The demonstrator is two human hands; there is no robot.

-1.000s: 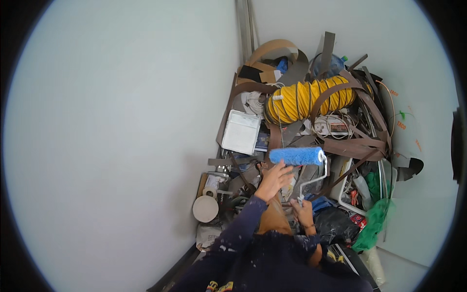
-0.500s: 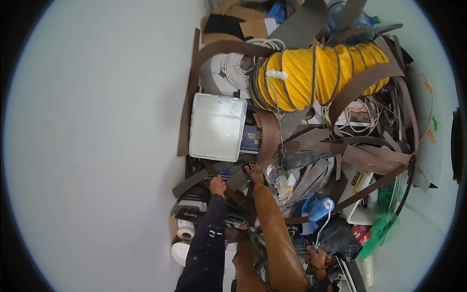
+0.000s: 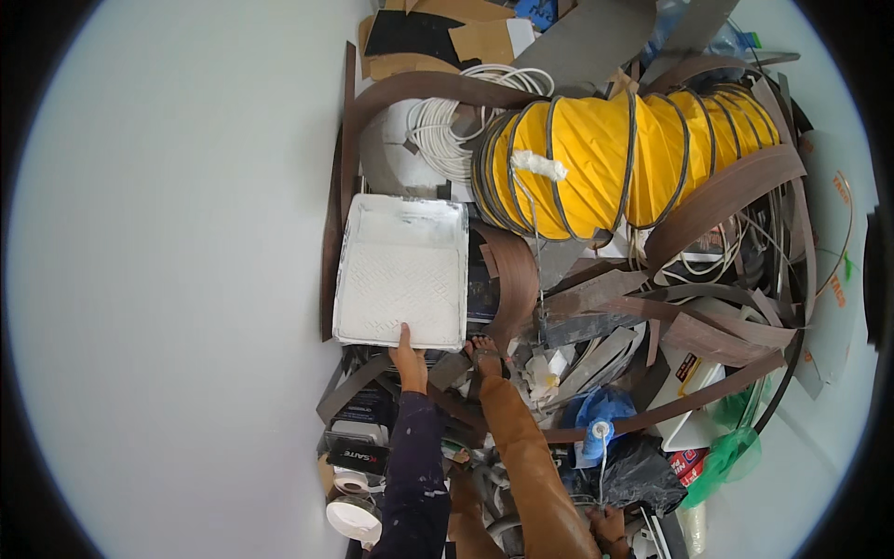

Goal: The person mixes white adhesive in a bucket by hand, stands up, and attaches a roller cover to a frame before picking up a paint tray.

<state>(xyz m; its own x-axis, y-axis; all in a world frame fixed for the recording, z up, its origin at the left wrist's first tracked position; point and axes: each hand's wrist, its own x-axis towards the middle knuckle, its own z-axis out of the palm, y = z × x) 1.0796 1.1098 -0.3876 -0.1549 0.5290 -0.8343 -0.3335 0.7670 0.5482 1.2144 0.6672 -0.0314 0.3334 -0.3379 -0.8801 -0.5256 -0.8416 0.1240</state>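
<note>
My left hand (image 3: 410, 363) grips the near edge of a white paint tray (image 3: 463, 279), thumb on top and fingers underneath. White paint coats the tray's ribbed slope and its well at the far end. Whether the tray is raised off the clutter, I cannot tell. Low on the right, my right hand (image 3: 610, 529) is closed around the handle end of a paint roller (image 3: 603, 475), partly hidden at the lower edge. The roller's head points away from me, beside a crumpled blue plastic bag (image 3: 610, 405). My foot (image 3: 484, 354) in a sandal stands just right of the tray's near corner.
A second, white roller (image 3: 538, 166) lies across a yellow flexible duct (image 3: 596, 158). Coiled white cable (image 3: 438, 140), brown edging strips (image 3: 512, 279), a black plastic bag (image 3: 643, 470) and a green bag (image 3: 731, 461) crowd the floor. A pale wall (image 3: 168, 279) rises on the left.
My left hand has moved forward from below the tray and taken hold of its near edge. The roller in my right hand has shifted slightly left and toward me.
</note>
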